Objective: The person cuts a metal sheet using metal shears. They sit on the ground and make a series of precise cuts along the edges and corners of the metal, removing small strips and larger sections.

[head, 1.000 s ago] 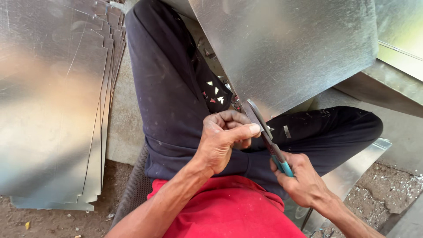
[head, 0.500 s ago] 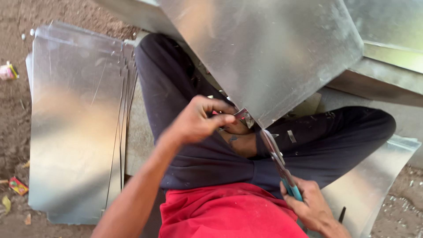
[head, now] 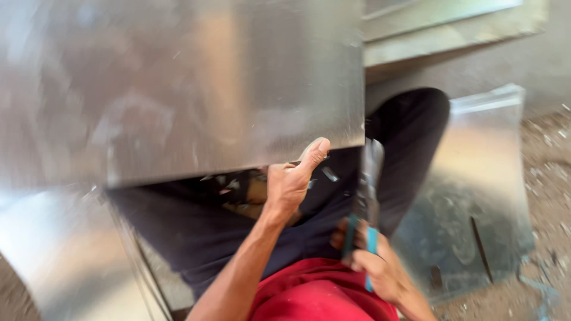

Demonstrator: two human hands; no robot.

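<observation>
A large shiny metal sheet (head: pixel 178 83) fills the upper left of the head view, blurred by motion. My left hand (head: pixel 292 178) grips its lower edge, thumb up against the sheet's face. My right hand (head: pixel 375 267) is lower, over my lap, closed on the blue handles of tin snips (head: pixel 366 196). The snips' grey blades point up toward the sheet's lower right corner. I sit in dark trousers and a red shirt, with small metal offcuts on my lap.
Another curved metal sheet (head: pixel 476 196) lies on the ground to the right, by my knee. More sheet metal (head: pixel 65 261) sits at lower left. Long metal strips (head: pixel 440 35) cross the top right. Dirt ground with scraps (head: pixel 550 178) lies at far right.
The big sheet has swung across to the left and now covers most of the view. My left hand shifted along its lower edge. The snips came away from the sheet, held upright over my lap.
</observation>
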